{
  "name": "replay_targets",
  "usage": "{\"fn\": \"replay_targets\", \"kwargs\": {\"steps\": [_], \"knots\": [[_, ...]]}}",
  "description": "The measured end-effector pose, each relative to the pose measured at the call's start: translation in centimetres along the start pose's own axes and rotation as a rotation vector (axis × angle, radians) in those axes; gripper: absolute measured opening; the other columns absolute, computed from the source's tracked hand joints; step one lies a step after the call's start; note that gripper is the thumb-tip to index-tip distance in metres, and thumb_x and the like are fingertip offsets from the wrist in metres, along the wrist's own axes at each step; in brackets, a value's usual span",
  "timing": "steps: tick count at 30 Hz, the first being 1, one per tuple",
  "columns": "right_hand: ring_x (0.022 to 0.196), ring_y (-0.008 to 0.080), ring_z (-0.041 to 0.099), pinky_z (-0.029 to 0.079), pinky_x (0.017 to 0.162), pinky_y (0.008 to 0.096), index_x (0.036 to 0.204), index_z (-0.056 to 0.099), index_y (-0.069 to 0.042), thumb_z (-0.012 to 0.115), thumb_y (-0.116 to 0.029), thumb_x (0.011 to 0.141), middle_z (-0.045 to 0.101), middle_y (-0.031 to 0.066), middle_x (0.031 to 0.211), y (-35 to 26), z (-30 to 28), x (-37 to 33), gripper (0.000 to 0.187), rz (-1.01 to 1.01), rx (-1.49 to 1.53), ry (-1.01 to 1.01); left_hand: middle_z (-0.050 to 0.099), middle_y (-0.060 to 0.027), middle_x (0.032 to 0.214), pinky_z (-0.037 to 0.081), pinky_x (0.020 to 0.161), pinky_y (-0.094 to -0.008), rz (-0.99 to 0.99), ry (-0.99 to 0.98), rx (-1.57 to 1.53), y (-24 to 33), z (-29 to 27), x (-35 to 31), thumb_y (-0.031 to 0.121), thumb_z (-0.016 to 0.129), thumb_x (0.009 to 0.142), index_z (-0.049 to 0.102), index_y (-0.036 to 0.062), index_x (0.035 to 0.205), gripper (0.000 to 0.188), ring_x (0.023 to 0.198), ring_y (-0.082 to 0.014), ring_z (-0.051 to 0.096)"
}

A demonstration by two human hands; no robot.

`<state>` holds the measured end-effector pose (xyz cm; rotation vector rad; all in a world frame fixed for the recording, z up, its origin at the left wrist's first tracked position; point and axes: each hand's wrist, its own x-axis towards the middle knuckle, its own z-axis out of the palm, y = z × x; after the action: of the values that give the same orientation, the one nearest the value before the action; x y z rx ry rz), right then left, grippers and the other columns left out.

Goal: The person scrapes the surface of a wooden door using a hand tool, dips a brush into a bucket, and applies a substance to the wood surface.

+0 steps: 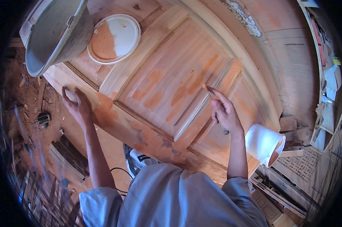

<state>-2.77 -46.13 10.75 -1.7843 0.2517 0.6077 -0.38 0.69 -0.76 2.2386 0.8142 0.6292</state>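
Observation:
A wooden panelled door [159, 49] lies flat before me, with orange filler smeared in patches [184, 89] over its panels and rails. My right hand [225, 113] is above the middle rail, closed round a small tool; only its dark handle end [225, 132] shows below the fist. The index finger stretches forward, with orange on its tip. My left hand [78, 108] lies at the door's near left edge, its fingers extended and apart. Left of centre, a round white lid [127, 43] holds a spread of orange filler.
A large grey bucket [74, 41] stands tilted at the upper left. A white tub [259, 142] with orange filler at its mouth lies on its side by the right end. Wood scraps [67, 160] litter the floor at left; boards and a woven panel [301, 162] stand at right.

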Motion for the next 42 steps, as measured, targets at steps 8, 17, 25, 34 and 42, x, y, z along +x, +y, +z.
{"fn": "replay_targets", "kwargs": {"steps": [8, 17, 25, 34, 42], "knots": [[0.08, 0.0361, 0.07, 0.059, 0.066, 0.0468, 0.144, 0.054, -0.024, 0.062, -0.028, 0.099, 0.069, 0.0182, 0.095, 1.4, 4.8, 1.0, 0.046, -0.357, -0.847, 0.073, 0.045, -0.0287, 0.144, 0.035, 0.112, -0.0476, -0.064, -0.071, -0.051, -0.4, -0.3, 0.3, 0.041, 0.06, 0.1, 0.043, 0.0042, 0.149, 0.063, 0.134, -0.0422, 0.045], [0.083, 0.04, 0.07, 0.058, 0.073, 0.0511, 0.141, 0.057, -0.025, 0.061, -0.027, 0.099, 0.068, 0.0203, 0.091, -1.2, 2.0, 0.6, 0.043, -0.217, -1.011, -0.085, 0.045, -0.0285, 0.145, 0.035, 0.112, -0.0477, -0.022, -0.005, -0.067, 0.0, -0.1, 0.2, 0.04, 0.061, 0.099, 0.044, 0.0039, 0.148, 0.064, 0.136, -0.0424, 0.043], [0.072, 0.036, 0.068, 0.057, 0.066, 0.0478, 0.139, 0.057, -0.03, 0.061, -0.026, 0.095, 0.068, 0.0166, 0.081, -6.8, 5.1, 4.5, 0.044, -0.344, -1.394, -0.535, 0.043, -0.0287, 0.145, 0.035, 0.113, -0.0483, -0.016, 0.001, -0.037, 1.1, -0.2, -0.2, 0.038, 0.061, 0.099, 0.046, 0.004, 0.146, 0.06, 0.135, -0.0436, 0.043], [0.082, 0.0343, 0.07, 0.057, 0.073, 0.0483, 0.131, 0.064, -0.026, 0.061, -0.023, 0.087, 0.071, 0.0153, 0.087, -9.5, -0.2, 6.8, 0.044, -0.201, -1.575, -0.499, 0.042, -0.0293, 0.147, 0.035, 0.114, -0.0482, -0.012, -0.001, -0.038, 0.8, -0.1, 0.0, 0.034, 0.062, 0.099, 0.047, 0.0031, 0.145, 0.058, 0.137, -0.0458, 0.041], [0.102, 0.0287, 0.071, 0.054, 0.092, 0.0378, 0.141, 0.058, -0.014, 0.063, -0.019, 0.097, 0.071, 0.0187, 0.115, -7.3, -2.3, 5.4, 0.044, -0.138, -0.973, -0.245, 0.043, -0.0293, 0.146, 0.034, 0.114, -0.0482, -0.007, 0.016, -0.054, 0.6, -0.2, -0.2, 0.032, 0.062, 0.099, 0.047, 0.0023, 0.145, 0.057, 0.136, -0.0452, 0.042]]}}
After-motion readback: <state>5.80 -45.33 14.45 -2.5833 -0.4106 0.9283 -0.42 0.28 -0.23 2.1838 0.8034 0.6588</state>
